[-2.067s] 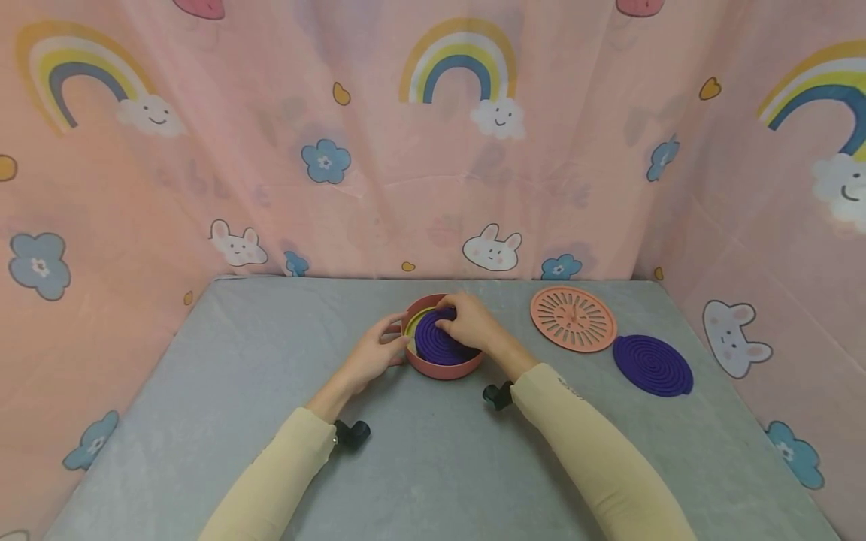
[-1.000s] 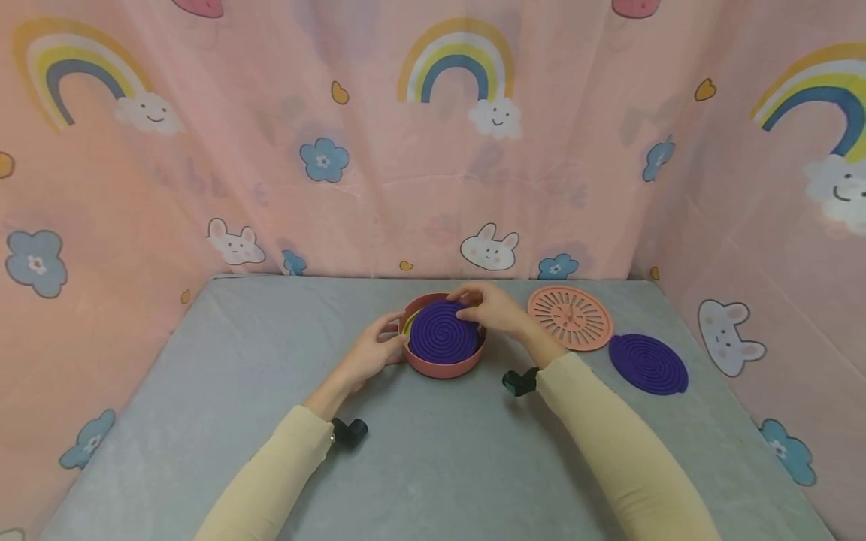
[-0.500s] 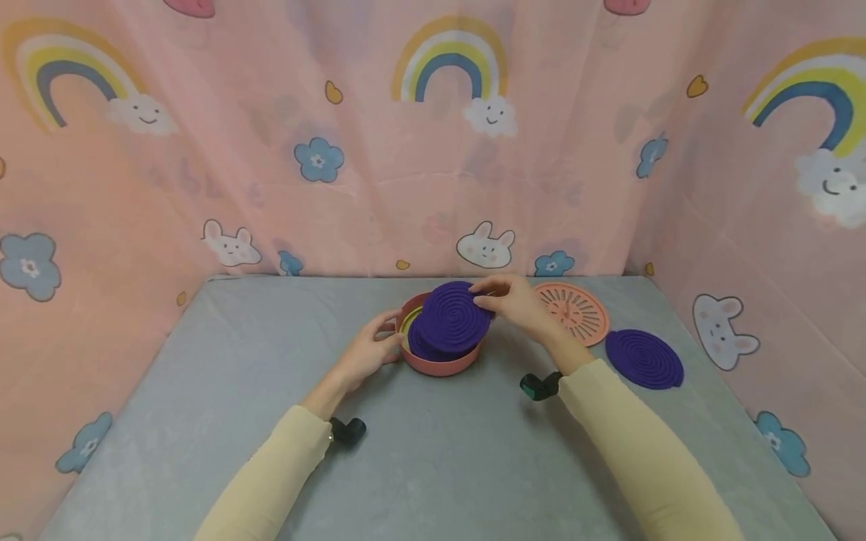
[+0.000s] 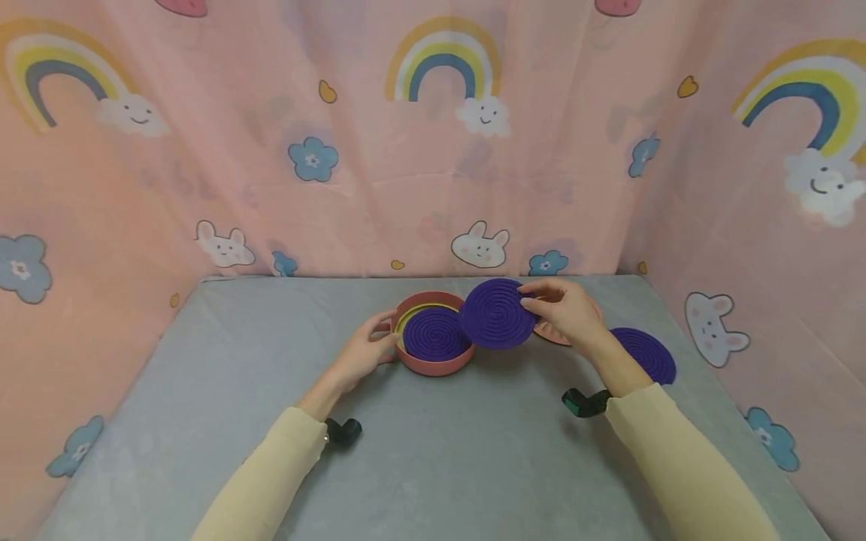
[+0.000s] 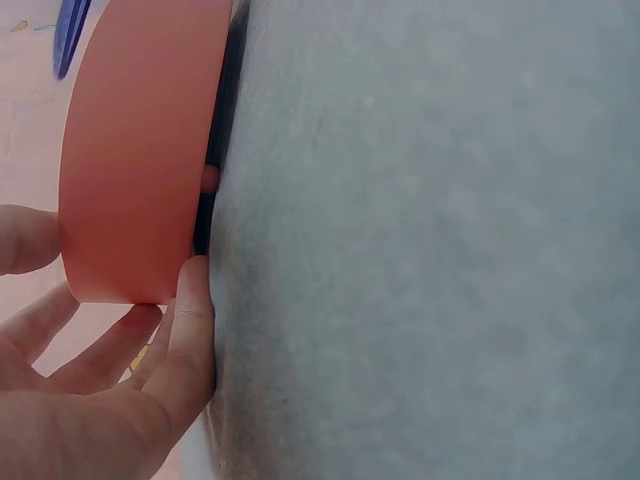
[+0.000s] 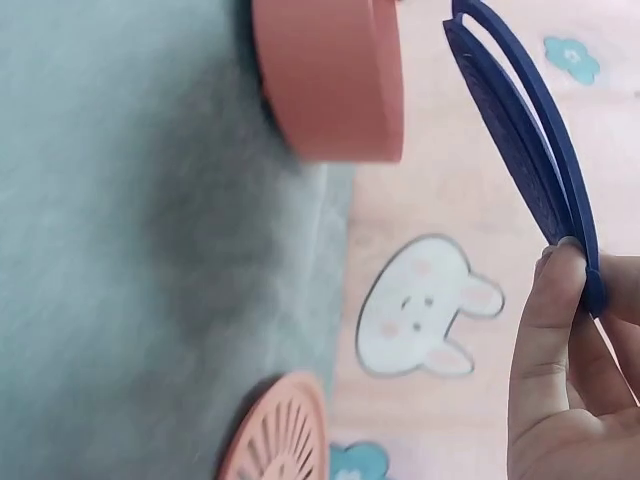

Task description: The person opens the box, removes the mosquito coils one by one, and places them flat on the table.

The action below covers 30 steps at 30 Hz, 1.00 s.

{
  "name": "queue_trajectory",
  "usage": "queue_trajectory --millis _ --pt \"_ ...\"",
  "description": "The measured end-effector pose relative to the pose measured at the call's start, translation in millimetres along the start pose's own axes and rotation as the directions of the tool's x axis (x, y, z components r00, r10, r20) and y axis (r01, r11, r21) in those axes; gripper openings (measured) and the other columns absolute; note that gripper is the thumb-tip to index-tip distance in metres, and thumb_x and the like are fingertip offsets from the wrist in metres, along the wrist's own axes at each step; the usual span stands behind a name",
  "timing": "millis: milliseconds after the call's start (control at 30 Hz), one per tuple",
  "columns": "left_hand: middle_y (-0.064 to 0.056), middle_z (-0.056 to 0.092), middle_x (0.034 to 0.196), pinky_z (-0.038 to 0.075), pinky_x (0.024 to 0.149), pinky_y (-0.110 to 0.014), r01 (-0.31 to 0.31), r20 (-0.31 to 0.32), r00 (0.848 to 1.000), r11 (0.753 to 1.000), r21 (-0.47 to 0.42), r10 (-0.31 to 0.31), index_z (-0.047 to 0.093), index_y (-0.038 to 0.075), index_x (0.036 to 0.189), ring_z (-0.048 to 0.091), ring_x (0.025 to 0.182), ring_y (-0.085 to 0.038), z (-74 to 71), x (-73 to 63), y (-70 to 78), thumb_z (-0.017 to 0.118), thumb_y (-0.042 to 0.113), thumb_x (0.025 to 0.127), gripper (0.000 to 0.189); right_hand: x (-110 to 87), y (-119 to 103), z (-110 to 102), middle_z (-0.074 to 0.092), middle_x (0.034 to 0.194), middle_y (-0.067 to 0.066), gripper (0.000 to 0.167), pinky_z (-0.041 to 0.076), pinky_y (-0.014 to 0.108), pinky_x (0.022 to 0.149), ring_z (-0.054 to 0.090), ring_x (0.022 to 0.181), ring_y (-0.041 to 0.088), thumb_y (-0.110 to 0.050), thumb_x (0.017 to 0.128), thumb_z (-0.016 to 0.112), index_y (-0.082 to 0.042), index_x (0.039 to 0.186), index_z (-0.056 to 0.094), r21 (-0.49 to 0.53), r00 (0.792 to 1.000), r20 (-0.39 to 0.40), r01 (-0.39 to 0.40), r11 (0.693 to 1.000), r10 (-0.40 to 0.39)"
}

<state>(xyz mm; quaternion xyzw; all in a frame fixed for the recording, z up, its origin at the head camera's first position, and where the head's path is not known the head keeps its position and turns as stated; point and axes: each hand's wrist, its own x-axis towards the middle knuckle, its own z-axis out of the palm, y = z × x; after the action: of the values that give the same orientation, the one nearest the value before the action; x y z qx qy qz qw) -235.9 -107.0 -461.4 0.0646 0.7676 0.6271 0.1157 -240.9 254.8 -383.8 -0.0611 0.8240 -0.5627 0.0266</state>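
My right hand pinches a purple spiral coaster by its edge, held up just right of a round pink container. In the right wrist view this coaster is nearly edge-on and shows two thin layers; I cannot tell whether they are two pieces. A second purple spiral coaster lies inside the container, over something yellow whose edge shows. My left hand holds the container's left side, and in the left wrist view its thumb and fingers touch the pink wall.
Partly behind my right hand lies a salmon slotted disc, seen also in the right wrist view as a slotted disc. Another purple coaster lies at the table's right. A pink patterned cloth rises behind the grey table.
My right hand has lifted the purple coaster out of the container and carried it right, uncovering another purple coaster inside. The left hand has stayed on the container.
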Motion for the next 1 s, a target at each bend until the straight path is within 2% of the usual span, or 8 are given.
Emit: queue_trajectory --millis 233,367,433,533,600,667,767,1000 --pt "-0.02 0.045 0.148 0.058 0.092 -0.041 0.0 -0.001 1.0 1.0 0.02 0.0 0.043 0.017 0.154 0.05 0.134 -0.037 -1.8 -0.3 -0.4 0.06 0.017 0.104 0.053 -13.8 20 -15 0.059 0.128 0.015 0.039 0.061 0.033 0.075 0.061 0.091 0.009 -0.02 0.1 0.068 0.001 0.133 0.063 -0.039 0.997 -0.043 -0.061 0.997 0.059" --pt "-0.02 0.045 0.148 0.058 0.093 -0.043 0.001 0.004 1.0 1.0 0.027 -0.001 0.044 0.018 0.154 0.05 0.135 -0.037 -1.0 -1.2 -0.2 0.061 0.019 0.104 0.053 -18.4 38 -18 0.06 0.128 0.02 0.036 0.061 0.034 0.072 0.062 0.091 0.016 -0.016 0.1 0.068 0.002 0.131 0.065 -0.075 0.997 -0.055 -0.062 0.995 0.058" --pt "-0.019 0.044 0.148 0.058 0.093 -0.043 0.004 0.007 1.0 1.0 0.025 -0.004 0.044 0.018 0.154 0.05 0.135 -0.037 -0.4 -1.1 -0.1 0.061 0.019 0.103 0.053 -20.0 46 -18 0.051 0.145 0.023 0.035 0.06 0.033 0.069 0.061 0.111 0.022 -0.012 0.1 0.067 0.005 0.13 0.064 -0.067 0.998 -0.041 -0.059 0.996 0.057" --pt "-0.019 0.044 0.148 0.058 0.093 -0.043 0.007 0.009 1.0 1.0 0.023 -0.007 0.044 0.018 0.154 0.05 0.135 -0.036 0.6 -0.9 0.4 0.061 0.019 0.103 0.053 -21.8 57 -15 0.043 0.153 0.025 0.034 0.059 0.034 0.065 0.059 0.109 0.031 -0.009 0.099 0.067 0.007 0.129 0.064 -0.052 0.997 -0.029 -0.078 0.996 0.077" --pt "-0.019 0.044 0.148 0.058 0.093 -0.042 0.006 0.008 1.0 1.0 0.024 -0.006 0.044 0.018 0.154 0.05 0.135 -0.036 0.7 -0.8 0.4 0.061 0.019 0.103 0.053 -22.6 62 -12 0.043 0.151 0.027 0.035 0.058 0.033 0.064 0.062 0.103 0.026 -0.009 0.099 0.067 0.008 0.129 0.063 -0.041 0.995 -0.018 -0.094 0.995 0.094" --pt "-0.02 0.044 0.148 0.058 0.093 -0.042 0.004 0.007 1.0 1.0 0.031 -0.004 0.044 0.018 0.154 0.05 0.135 -0.037 1.1 -1.1 0.7 0.061 0.02 0.104 0.053 -22.6 66 -8 0.047 0.146 0.026 0.035 0.058 0.031 0.064 0.06 0.081 0.019 -0.009 0.098 0.068 0.008 0.128 0.063 -0.039 0.993 -0.016 -0.117 0.992 0.116" --pt "-0.019 0.045 0.149 0.059 0.092 -0.04 0.005 0.001 1.0 0.999 0.04 -0.005 0.044 0.018 0.154 0.05 0.135 -0.037 1.3 -1.6 1.1 0.061 0.02 0.104 0.053 -22.5 72 -5 0.05 0.141 0.028 0.034 0.06 0.033 0.064 0.06 0.078 0.014 -0.007 0.097 0.068 0.008 0.127 0.063 -0.049 0.991 -0.003 -0.136 0.99 0.136" --pt "-0.02 0.045 0.148 0.059 0.092 -0.04 0.011 -0.006 1.0 0.999 0.034 -0.011 0.043 0.017 0.154 0.05 0.135 -0.037 1.1 -2.1 2.4 0.06 0.019 0.104 0.053 -25.3 77 -7 0.06 0.122 0.026 0.033 0.062 0.035 0.067 0.064 0.084 0.021 -0.005 0.097 0.067 0.006 0.128 0.063 -0.179 0.989 0.053 -0.126 0.976 0.138"
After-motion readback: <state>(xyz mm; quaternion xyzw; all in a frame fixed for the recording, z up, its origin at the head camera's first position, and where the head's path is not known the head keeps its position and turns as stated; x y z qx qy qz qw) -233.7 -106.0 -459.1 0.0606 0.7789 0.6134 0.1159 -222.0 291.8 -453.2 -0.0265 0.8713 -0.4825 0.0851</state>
